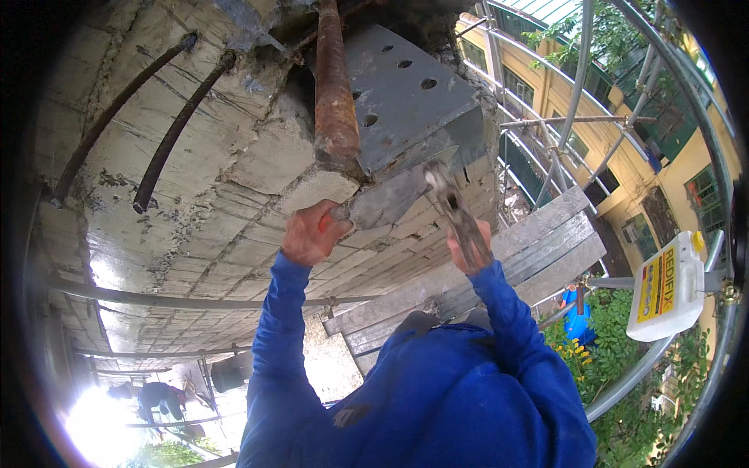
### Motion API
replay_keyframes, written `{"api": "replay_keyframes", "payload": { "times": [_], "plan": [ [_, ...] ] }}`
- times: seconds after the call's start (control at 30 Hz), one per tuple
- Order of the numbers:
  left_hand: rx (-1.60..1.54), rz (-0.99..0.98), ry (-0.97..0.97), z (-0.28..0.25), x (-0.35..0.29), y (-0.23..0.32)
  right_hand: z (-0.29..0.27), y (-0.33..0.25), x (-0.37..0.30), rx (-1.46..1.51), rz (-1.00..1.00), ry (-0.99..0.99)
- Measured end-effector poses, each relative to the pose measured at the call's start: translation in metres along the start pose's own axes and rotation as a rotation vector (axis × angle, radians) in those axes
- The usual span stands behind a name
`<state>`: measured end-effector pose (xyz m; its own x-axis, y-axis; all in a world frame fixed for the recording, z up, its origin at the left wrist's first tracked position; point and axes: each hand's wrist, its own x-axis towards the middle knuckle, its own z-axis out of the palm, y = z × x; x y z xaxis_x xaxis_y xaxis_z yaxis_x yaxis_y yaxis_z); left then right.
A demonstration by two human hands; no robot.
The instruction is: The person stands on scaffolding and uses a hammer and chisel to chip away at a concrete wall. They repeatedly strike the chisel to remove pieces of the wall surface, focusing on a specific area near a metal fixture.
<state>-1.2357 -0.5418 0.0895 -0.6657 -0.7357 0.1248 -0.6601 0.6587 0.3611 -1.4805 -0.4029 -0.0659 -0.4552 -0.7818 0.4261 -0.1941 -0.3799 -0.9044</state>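
My left hand [310, 232] is closed round the handle of a trowel, a bit of red showing between the fingers. Its grey, mortar-smeared blade [390, 199] reaches right along the lower edge of a grey steel plate with round holes [417, 97]. In my right hand [470, 248] is a hammer [452, 204], its worn metal head just right of the blade; whether the two touch I cannot tell. The hammer's handle is mostly hidden. A rusty pipe [335, 86] runs down in front of the plate, ending on a rough mortar ledge above my left hand.
Two dark bars [175, 140] stick out of the scored block wall [257, 171] at left. Metal scaffold tubes [562, 148] and planks [538, 242] lie to the right. A white jug [668, 288] with a yellow cap hangs by the tubes. Greenery and a yellow building stand beyond.
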Motion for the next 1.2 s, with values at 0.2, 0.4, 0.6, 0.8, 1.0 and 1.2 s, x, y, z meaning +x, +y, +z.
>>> {"api": "replay_keyframes", "payload": {
  "times": [0.2,0.4,0.6,0.8,1.0,1.2],
  "plan": [
    [-0.026,-0.022,-0.005,0.002,0.002,-0.002,0.009,0.011,0.008,0.056,-0.113,-0.024],
    [-0.011,-0.046,-0.031,0.001,-0.003,-0.005,0.001,-0.004,-0.008,-0.005,-0.130,-0.095],
    [-0.027,-0.046,-0.049,0.001,0.004,-0.002,0.014,0.023,0.007,0.013,-0.012,-0.120],
    [-0.008,-0.065,-0.056,0.002,-0.001,-0.006,0.016,0.014,-0.014,0.076,-0.018,-0.102],
    [-0.020,-0.014,-0.077,-0.002,0.003,0.001,0.009,0.000,0.003,-0.019,-0.103,-0.057],
    [-0.040,0.011,-0.020,0.004,0.003,-0.006,0.011,0.040,0.000,-0.046,-0.261,-0.035]
  ]
}}
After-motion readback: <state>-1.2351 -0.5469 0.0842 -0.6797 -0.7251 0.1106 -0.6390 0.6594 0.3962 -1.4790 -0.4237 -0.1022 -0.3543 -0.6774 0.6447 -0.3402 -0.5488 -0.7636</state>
